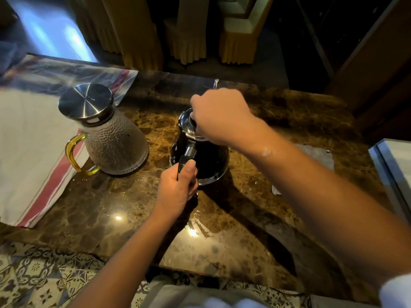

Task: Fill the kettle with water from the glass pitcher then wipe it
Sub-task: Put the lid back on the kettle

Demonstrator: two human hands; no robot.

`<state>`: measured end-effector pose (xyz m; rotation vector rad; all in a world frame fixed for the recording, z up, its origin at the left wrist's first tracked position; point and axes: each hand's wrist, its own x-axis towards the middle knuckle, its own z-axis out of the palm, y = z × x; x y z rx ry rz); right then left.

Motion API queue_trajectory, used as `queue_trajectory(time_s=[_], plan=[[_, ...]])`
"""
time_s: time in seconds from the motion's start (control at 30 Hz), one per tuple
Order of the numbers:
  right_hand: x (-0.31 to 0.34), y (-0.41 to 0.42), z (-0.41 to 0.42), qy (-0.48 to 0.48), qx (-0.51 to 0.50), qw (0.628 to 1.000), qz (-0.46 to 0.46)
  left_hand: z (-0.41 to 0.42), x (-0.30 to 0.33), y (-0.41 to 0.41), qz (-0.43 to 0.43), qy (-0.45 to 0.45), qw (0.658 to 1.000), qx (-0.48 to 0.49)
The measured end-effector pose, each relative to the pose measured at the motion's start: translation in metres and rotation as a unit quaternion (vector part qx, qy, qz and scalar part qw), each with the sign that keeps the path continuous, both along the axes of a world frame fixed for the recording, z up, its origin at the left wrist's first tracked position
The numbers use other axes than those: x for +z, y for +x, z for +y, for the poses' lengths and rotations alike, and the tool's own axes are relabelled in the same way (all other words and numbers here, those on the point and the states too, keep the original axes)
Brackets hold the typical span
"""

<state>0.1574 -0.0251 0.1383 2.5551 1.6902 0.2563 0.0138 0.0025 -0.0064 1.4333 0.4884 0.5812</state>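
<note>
A person's left hand (178,190) wraps around the black handle (185,160) of a dark, round-bodied metal kettle (209,161) standing on a polished brown marble counter (124,205). Just beyond it, the right hand (219,114) closes over the kettle's shiny steel lid (186,123), fingers curled at its far edge; whether it is gripping the lid or only resting on it cannot be told. Left of both hands stands a textured glass pitcher (115,143) with a brushed steel cap and amber handle, partly on a white cloth with red stripes (33,152). A grey cloth (318,155) lies beyond the right forearm.
</note>
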Motion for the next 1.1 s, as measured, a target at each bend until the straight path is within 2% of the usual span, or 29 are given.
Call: queue_trajectory(time_s=[0.13,0.5,0.67,0.8,1.1], plan=[[-0.020,-0.004,-0.010,0.090,-0.029,0.994,0.061,-0.003,0.003,0.000,0.016,0.006,1.000,0.015],[-0.035,0.012,-0.021,0.169,-0.010,0.974,0.152,-0.014,0.010,0.003,0.021,0.027,0.997,0.066],[-0.050,0.021,-0.031,0.231,-0.008,0.945,0.233,-0.017,0.009,0.006,0.040,0.045,0.995,0.078],[-0.051,0.031,-0.037,0.232,-0.008,0.933,0.275,-0.022,0.009,0.008,0.034,0.059,0.993,0.094],[-0.049,0.031,-0.046,0.222,0.004,0.932,0.287,-0.029,0.009,0.003,0.048,0.156,0.972,0.169]])
